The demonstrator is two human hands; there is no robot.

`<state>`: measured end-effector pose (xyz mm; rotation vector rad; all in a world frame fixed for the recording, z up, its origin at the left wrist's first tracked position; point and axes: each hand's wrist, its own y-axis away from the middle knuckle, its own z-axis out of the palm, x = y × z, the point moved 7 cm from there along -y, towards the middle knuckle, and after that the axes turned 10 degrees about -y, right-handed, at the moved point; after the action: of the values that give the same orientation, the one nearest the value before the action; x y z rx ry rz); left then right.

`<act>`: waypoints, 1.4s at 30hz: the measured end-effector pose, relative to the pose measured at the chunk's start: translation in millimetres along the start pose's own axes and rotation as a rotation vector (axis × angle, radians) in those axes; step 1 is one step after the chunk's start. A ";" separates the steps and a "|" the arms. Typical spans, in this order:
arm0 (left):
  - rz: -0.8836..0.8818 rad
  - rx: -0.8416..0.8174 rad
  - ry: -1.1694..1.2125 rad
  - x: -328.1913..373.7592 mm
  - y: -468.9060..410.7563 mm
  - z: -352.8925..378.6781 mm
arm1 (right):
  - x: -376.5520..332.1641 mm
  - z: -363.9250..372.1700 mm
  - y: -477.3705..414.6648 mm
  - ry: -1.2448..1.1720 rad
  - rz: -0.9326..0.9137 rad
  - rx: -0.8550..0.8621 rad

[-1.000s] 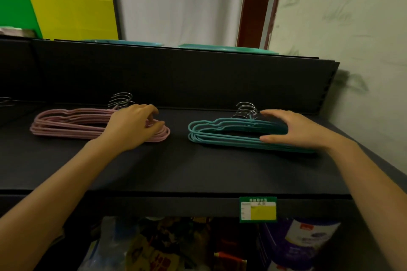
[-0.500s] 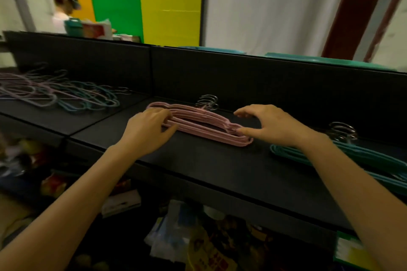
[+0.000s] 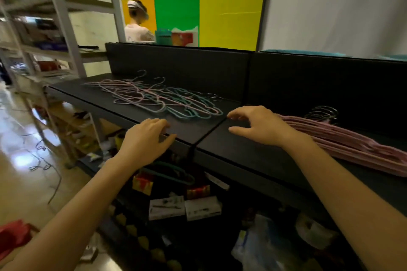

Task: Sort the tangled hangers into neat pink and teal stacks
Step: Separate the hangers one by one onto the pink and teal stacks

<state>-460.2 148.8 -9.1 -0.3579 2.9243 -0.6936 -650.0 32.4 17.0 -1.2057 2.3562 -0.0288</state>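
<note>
A tangled heap of pink and teal hangers [image 3: 158, 98] lies on the left section of the black shelf [image 3: 220, 145]. A neat pink stack [image 3: 343, 138] with its metal hooks [image 3: 323, 113] to the back lies on the right section. My left hand [image 3: 146, 139] hovers at the shelf's front edge, fingers loosely curled, holding nothing. My right hand [image 3: 258, 125] hovers over the shelf between the heap and the pink stack, fingers spread and relaxed, empty. The teal stack is out of view.
A black back panel [image 3: 187, 68] rises behind the shelf. Below it, a lower shelf holds a teal hanger [image 3: 174, 175], boxes and bags. A grey metal rack [image 3: 59, 28] stands at the left. A person [image 3: 137, 24] stands behind the shelving. Cables lie on the floor.
My view has swung left from the two stacks to the tangled heap. Both hands let go of the pink stack and moved left, now empty above the shelf.
</note>
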 end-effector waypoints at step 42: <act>0.141 -0.167 0.026 -368.3 -205.1 146.0 | -66.8 110.2 -317.6 0.286 0.238 0.033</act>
<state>-39.2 2.0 -24.6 -0.1568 3.0044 -0.4394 -329.1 -88.2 22.0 -0.9507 2.7216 -0.1701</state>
